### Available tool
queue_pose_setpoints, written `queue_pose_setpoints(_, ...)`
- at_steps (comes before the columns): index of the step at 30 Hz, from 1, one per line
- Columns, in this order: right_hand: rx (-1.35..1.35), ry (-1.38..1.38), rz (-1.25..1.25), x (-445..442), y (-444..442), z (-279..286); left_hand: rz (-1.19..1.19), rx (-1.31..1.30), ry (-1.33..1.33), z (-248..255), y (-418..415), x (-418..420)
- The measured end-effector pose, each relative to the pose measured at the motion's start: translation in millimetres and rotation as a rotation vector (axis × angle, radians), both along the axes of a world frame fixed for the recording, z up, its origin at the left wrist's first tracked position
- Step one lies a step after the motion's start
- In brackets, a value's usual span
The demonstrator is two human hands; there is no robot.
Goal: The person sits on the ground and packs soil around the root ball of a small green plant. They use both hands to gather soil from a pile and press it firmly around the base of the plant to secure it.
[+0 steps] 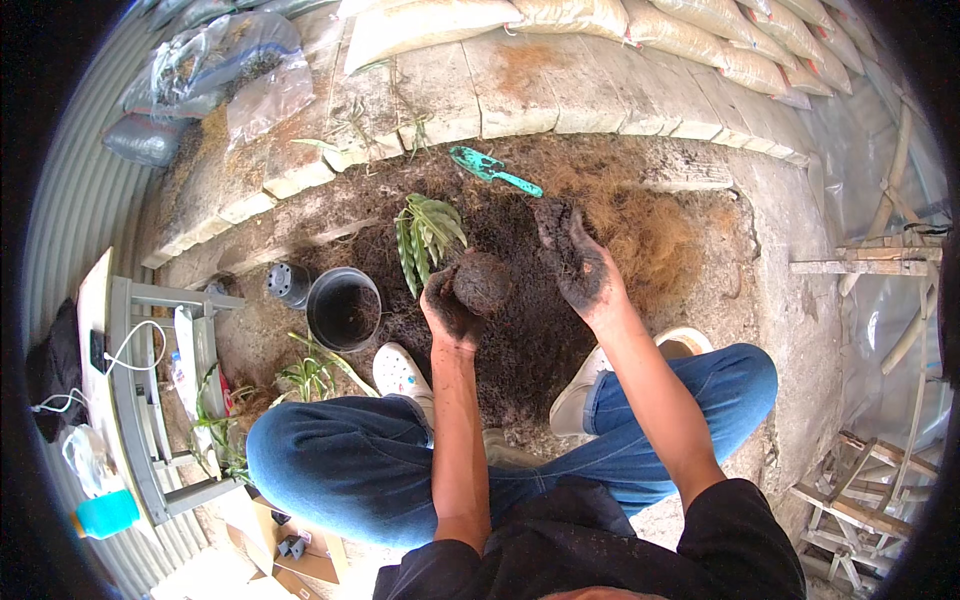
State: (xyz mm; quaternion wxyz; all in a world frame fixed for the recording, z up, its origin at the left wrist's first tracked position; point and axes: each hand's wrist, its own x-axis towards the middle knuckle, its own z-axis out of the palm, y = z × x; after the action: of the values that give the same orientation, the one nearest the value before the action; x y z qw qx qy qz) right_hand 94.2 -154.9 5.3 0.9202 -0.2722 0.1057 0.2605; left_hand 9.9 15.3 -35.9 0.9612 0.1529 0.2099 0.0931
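Observation:
My left hand (456, 306) is closed around the round root ball (482, 283) of a leafy plant, whose long green leaves (427, 232) droop away at the upper left. To its right, my right hand (576, 262) is palm up with its fingers slightly curled, bearing dark potting soil (556, 225). Both hands are coated with soil. Beneath them spreads a dark soil heap (517, 352). A turquoise hand trowel (495, 174), smeared with soil, lies just beyond my right fingertips. An open black plastic pot (343, 309) stands left of my left hand.
Brown coir fibre (645, 232) lies to the right. A smaller black pot (288, 283) rests beside the larger one. Concrete blocks (517, 112) edge the far side, with filled sacks (427, 22) behind. A grey-framed table (124, 375) stands left; loose green plants (307, 375) lie near my knee.

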Motion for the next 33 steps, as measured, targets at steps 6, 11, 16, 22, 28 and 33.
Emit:
queue_pose_setpoints(6, 0.101, -0.098, 0.006, -1.7, 1.6, -1.7, 0.011, 0.023, -0.001, -1.7, 1.1, 0.3)
queue_pose_setpoints(11, 0.16, -0.068, -0.05, -4.3, 6.2, 5.7, 0.019, -0.022, 0.008, -15.9, 5.0, 1.1)
queue_pose_setpoints(16, 0.008, 0.003, 0.003, -2.8, 0.2, -2.3, 0.014, 0.011, 0.009, -7.8, 2.3, 1.3)
queue_pose_setpoints(22, 0.035, -0.056, 0.077, -7.6, 3.2, -0.8, 0.023, -0.001, -0.003, -12.0, 3.6, 1.9)
queue_pose_setpoints(28, -0.011, -0.142, 0.1, -5.2, 2.5, 9.1, 0.049, 0.01, 0.019, 1.0, -0.4, 0.8)
queue_pose_setpoints(33, -0.009, -0.101, 0.094, -3.4, 4.5, 7.1, -0.011, -0.012, -0.095, 4.6, -0.8, 0.5)
